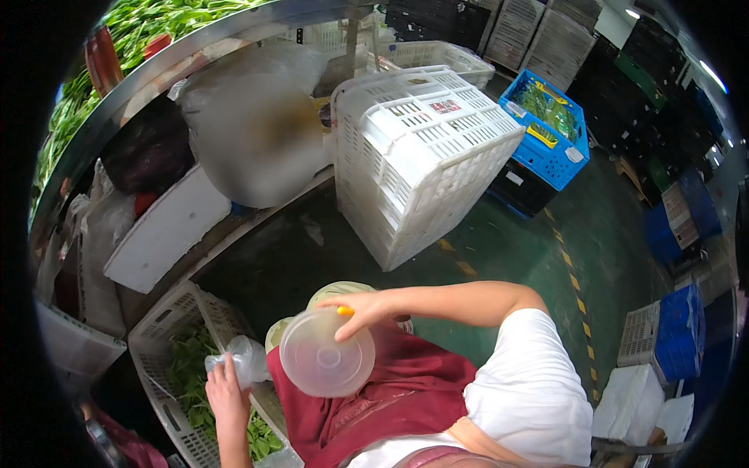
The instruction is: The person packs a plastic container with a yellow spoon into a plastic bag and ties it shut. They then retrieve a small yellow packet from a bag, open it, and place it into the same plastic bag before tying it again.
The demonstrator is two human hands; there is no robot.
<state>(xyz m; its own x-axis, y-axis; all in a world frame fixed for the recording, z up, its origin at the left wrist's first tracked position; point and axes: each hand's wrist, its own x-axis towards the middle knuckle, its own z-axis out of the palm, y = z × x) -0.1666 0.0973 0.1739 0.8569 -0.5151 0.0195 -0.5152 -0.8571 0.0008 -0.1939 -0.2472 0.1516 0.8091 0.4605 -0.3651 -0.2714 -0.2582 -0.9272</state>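
Note:
My right hand [363, 310] grips the rim of a round translucent plastic container or lid [327, 357] over my lap, on a dark red apron [404, 374]. A small yellow object [345, 310] shows at its fingers; what it is I cannot tell. My left hand [227, 383] holds a crumpled clear plastic bag [248, 358] above the edge of a white plastic crate [169, 409]. Leafy greens [196, 374] lie inside that crate, to my left, partly hidden by my left hand and forearm.
Ahead, a large white perforated crate [421, 152] stands on the green floor. Behind it a blue crate [544, 128] of greens rests on a black one. A work surface edge runs along the left, with a white foam block [169, 228]. White foam boxes [629, 403] stand at right.

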